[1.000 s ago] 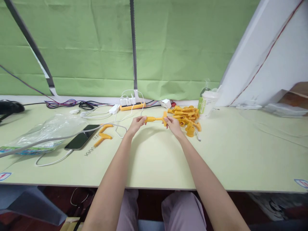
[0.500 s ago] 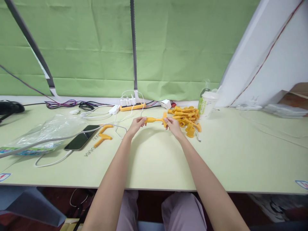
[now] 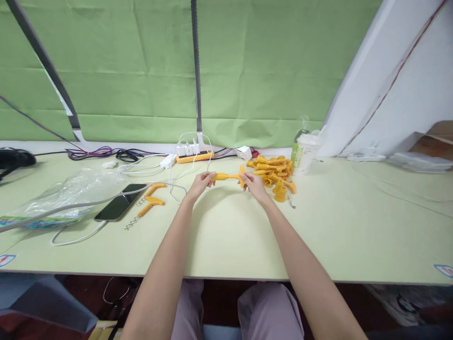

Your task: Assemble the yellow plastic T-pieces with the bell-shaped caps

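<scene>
A yellow plastic corkscrew is held level above the table between both hands. My left hand pinches its thicker sleeve end. On the other side, my right hand grips its T-shaped handle, with the fingers partly hidden behind it. Just beyond the right hand lies a heap of yellow corkscrew parts, with a flared yellow sleeve at its near edge. To the left of my left hand, a yellow T-handle with a bare metal spiral rests beside another one like it.
A phone with a white charging cable lies left, next to a clear plastic bag. A power strip with plugs and cables runs along the back. Behind the heap stands a lidded plastic cup. The table's front edge is above my knees.
Almost nothing differs. Both hands keep the same hold on the corkscrew, which stays in the same place.
</scene>
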A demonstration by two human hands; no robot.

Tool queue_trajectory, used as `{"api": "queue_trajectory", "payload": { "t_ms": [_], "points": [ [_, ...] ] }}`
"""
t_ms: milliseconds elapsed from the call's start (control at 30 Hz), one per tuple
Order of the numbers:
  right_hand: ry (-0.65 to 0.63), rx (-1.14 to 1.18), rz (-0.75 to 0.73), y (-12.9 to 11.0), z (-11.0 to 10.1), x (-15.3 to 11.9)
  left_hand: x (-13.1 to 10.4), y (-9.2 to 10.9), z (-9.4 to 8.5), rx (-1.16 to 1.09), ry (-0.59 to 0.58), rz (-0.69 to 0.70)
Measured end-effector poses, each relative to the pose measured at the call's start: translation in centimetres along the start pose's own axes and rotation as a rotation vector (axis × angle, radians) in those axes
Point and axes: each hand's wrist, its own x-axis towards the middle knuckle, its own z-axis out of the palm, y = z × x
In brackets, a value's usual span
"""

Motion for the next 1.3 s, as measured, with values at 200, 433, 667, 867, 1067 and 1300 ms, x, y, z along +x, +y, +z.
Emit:
{"api": "queue_trajectory", "payload": {
  "t_ms": [200, 433, 667, 867, 1067, 1300],
  "points": [
    [-0.007, 0.002, -0.003, 0.03, -0.05, 0.0, 0.09, -0.08, -0.01, 0.001, -0.003, 0.005],
    [-0.01, -0.02, 0.015, 0.04, -0.01, -0.01, 0.18, -0.26, -0.06, -0.003, -0.008, 0.003],
    [-0.013, -0.019, 0.021, 0.12, -0.04, 0.04, 0.11, -0.07, -0.02, 0.007, 0.0, -0.001],
    [-0.02, -0.022, 0.028, -0.05, -0.01, -0.08, 0.11, -0.06, -0.03, -0.007, 0.006, -0.013],
    [-0.024, -0.03, 0.015, 0.22, -0.01, 0.01, 0.13, -0.22, -0.09, -0.003, -0.009, -0.009],
    [-0.035, 0.017, 0.014, 0.41, 0.24, 0.01, 0.12, -0.22, -0.12, -0.003, -0.019, -0.008]
  ]
}}
